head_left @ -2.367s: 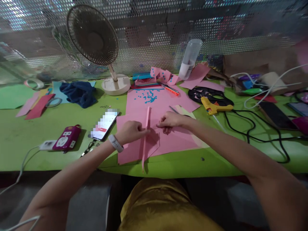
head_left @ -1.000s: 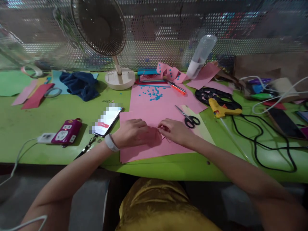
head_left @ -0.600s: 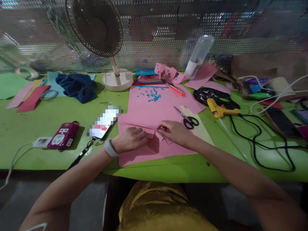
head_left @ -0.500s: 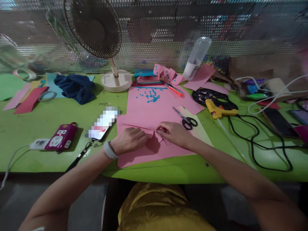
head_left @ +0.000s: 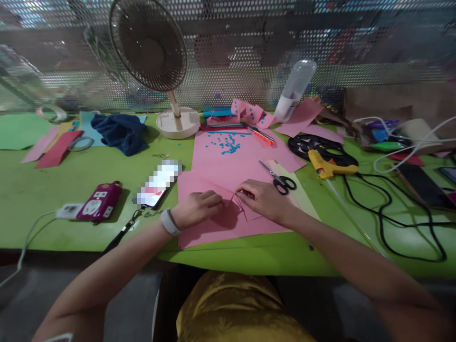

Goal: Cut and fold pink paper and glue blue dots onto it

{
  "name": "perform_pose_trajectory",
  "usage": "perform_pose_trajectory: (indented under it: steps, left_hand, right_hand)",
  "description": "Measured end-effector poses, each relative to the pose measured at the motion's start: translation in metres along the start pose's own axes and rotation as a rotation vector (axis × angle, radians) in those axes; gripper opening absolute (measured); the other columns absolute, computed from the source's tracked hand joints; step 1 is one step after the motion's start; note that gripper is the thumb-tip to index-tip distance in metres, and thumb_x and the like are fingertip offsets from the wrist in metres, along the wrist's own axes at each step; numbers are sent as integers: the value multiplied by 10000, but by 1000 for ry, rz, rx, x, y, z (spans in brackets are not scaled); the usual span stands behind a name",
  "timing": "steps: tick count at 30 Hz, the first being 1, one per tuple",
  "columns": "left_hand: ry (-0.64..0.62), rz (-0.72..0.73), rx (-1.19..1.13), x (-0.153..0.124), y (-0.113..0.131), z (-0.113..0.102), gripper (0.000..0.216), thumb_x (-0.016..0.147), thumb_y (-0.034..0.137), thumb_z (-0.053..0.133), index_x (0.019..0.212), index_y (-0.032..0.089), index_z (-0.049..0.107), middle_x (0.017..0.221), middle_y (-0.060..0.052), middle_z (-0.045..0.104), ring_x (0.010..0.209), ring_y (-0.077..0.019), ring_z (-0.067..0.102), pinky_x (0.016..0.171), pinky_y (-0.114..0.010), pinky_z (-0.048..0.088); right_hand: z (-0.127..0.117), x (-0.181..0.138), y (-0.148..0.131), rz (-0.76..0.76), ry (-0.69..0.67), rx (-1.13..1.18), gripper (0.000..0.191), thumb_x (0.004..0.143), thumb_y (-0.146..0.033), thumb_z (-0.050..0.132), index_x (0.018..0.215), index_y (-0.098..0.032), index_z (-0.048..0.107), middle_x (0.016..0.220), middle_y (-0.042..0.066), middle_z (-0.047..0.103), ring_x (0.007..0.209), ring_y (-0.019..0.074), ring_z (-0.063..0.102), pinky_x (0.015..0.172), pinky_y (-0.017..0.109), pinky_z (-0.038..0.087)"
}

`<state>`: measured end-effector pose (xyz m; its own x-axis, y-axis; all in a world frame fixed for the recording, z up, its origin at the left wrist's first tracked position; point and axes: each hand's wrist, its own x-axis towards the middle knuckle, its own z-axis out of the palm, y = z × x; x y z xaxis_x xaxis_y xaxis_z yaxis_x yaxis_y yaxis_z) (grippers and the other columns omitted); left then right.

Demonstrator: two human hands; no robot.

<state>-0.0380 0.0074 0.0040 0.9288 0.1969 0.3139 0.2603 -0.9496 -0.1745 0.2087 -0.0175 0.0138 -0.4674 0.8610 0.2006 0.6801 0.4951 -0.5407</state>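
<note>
A folded piece of pink paper (head_left: 233, 207) stands partly raised between my hands, over flat pink sheets (head_left: 203, 235). My left hand (head_left: 199, 208), with a pale band on its wrist, is closed on the paper's left side, its fingertips partly hidden. At the right side, my right hand (head_left: 258, 199) pinches the paper's upper edge between thumb and fingers. Scissors (head_left: 281, 180) with black handles lie just beyond my right hand, partly on a pale yellow sheet (head_left: 301, 202). Small blue dots (head_left: 230, 145) are scattered on the pink paper farther back.
Left of the sheets lie a phone (head_left: 158, 184) and a purple power adapter (head_left: 100, 202). A fan (head_left: 178, 124) and blue cloth (head_left: 119, 133) are behind. On the right are a yellow glue gun (head_left: 329, 166) with its black cable, a tilted clear bottle (head_left: 295, 90) and a cutter (head_left: 261, 135).
The pink paper between my hands has shifted and its folded flap now stands more upright. Both hands stay on it. The whole view has moved slightly, so everything appears farther right.
</note>
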Motion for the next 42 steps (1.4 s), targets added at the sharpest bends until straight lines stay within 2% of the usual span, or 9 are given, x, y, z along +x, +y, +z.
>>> perform_pose_trajectory:
  steps: [6,14,16,21,27,30,33,36,42]
  left_hand:
    - [31,-78,-133,-2,-2,6,203,954,130,442,1053,160,616,985,-78,697,866,-157,637,728,-267,524]
    - [-4,-153,-215,2,2,2,203,955,224,454,996,166,644,929,-70,695,819,-156,627,705,-271,515]
    - [0,-148,-191,3,3,1,188,950,252,483,987,171,649,920,-60,694,810,-158,622,686,-270,503]
    - [-24,-124,-74,4,7,0,274,968,206,429,813,167,652,801,-45,674,707,-139,588,615,-255,454]
    - [13,-385,-284,4,10,3,232,932,259,501,1073,209,678,850,-47,674,731,-144,608,636,-251,452]
    - [3,-553,-444,7,10,4,191,896,246,530,986,187,688,849,-49,670,727,-142,607,646,-254,443]
    - [-10,-670,-513,10,8,3,156,867,259,551,811,156,654,741,-32,638,636,-125,553,580,-245,387]
    - [-1,-710,-534,13,9,1,159,847,261,564,739,156,616,678,-11,601,580,-111,493,551,-244,336]
    - [-19,-762,-534,15,13,1,122,825,223,561,728,159,598,663,-5,591,566,-107,472,548,-244,317]
  right_hand:
    - [3,-1,1,-37,-16,8,181,946,-252,493,986,-170,649,1000,68,692,896,181,634,788,294,449]
    - [12,1,3,-33,-66,-34,188,943,-242,495,1018,-184,657,1011,54,692,896,179,636,787,302,461]
    - [13,1,3,-28,-77,-41,191,938,-246,501,1016,-181,663,1009,55,693,895,182,639,785,303,463]
    - [13,2,2,-10,-65,-32,188,926,-228,502,1001,-184,668,1012,60,700,893,179,642,786,299,465]
    - [15,3,2,16,-65,-48,178,911,-204,499,1003,-193,651,1002,51,705,872,177,638,753,295,453]
    - [14,3,3,22,-76,-42,182,914,-209,493,1011,-203,647,1015,44,705,861,171,637,736,291,448]
    - [13,2,2,28,-89,-40,187,924,-228,481,1015,-208,643,1031,39,703,849,165,637,721,287,444]
    - [12,2,0,37,-93,-46,186,926,-230,474,1008,-208,640,1031,34,702,849,165,634,718,285,439]
    - [13,2,1,45,-99,-62,184,922,-225,475,1015,-213,633,1022,34,700,855,171,630,723,287,430]
